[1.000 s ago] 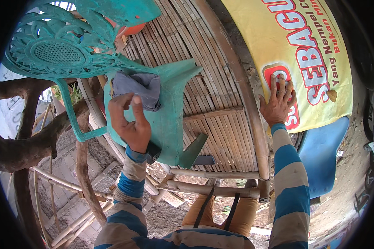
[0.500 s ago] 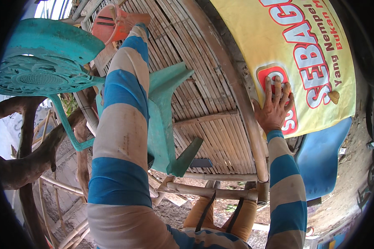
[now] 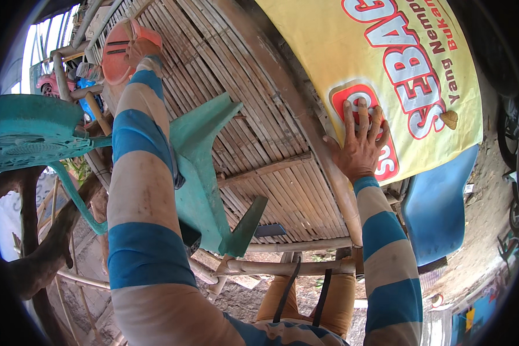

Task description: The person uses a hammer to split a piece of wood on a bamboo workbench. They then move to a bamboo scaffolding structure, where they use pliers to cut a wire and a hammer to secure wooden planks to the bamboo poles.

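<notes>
At the far left of the bamboo platform point(image 3: 265, 144), my left hand point(image 3: 142, 51) is closed on the edge of an orange-red plastic piece point(image 3: 116, 57) with dark slots. I cannot tell its kind. My left arm reaches across a green plastic chair, hiding part of it; its patterned panel point(image 3: 29, 130) is at the left and its legs point(image 3: 202, 173) stick out over the slats. My right hand point(image 3: 360, 147) lies flat, fingers spread, on a yellow printed banner point(image 3: 305, 40) at the right. Nothing shows in that hand.
A dark flat object point(image 3: 270, 230) lies on the slats near me. A blue curved plastic seat point(image 3: 438, 202) stands beyond the banner's near edge. Thick branches point(image 3: 46, 259) rise at the left. A pink toy car point(image 3: 51, 85) shows at the far left. A dry leaf point(image 3: 449, 120) lies on the banner.
The whole view has shifted, so most things sit further left. The orange-red piece, still in my left hand, shows more of its broad face. My right hand stays on the same spot of the banner.
</notes>
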The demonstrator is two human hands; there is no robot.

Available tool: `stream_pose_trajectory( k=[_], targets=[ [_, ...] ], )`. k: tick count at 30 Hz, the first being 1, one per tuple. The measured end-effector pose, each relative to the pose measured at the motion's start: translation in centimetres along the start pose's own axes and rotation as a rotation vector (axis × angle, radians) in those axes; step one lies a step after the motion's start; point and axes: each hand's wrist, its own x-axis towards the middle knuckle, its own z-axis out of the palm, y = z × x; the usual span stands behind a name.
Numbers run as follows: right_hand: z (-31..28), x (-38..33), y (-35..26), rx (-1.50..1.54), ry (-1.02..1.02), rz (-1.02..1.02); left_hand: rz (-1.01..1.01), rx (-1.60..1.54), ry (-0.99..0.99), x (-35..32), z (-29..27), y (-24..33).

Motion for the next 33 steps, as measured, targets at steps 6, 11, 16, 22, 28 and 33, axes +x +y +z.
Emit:
stream_pose_trajectory(
  k=[6,11,16,22,28,33],
  targets=[
    [-0.2,0.2,-0.4,0.014,0.006,-0.019,0.090,-0.031,0.268,-4.4,0.5,0.3],
    [-0.6,-0.2,-0.2,-0.020,-0.022,0.001,0.172,-0.327,0.236,-10.0,-5.3,6.5],
    [-0.4,-0.2,-0.3,-0.006,-0.001,-0.014,0.027,-0.733,0.292,-16.6,-9.7,11.5],
    [-0.5,-0.8,-0.3,-0.010,0.006,-0.007,0.155,-0.422,0.272,-21.1,-9.5,14.1],
    [0.6,-0.8,0.2,-0.039,0.047,-0.052,0.421,-0.454,0.081,-20.4,-11.8,12.0],
    [0.3,-0.7,-0.3,-0.044,0.144,-0.108,0.576,-0.575,0.451,-23.0,-13.6,8.3]
  ],
)
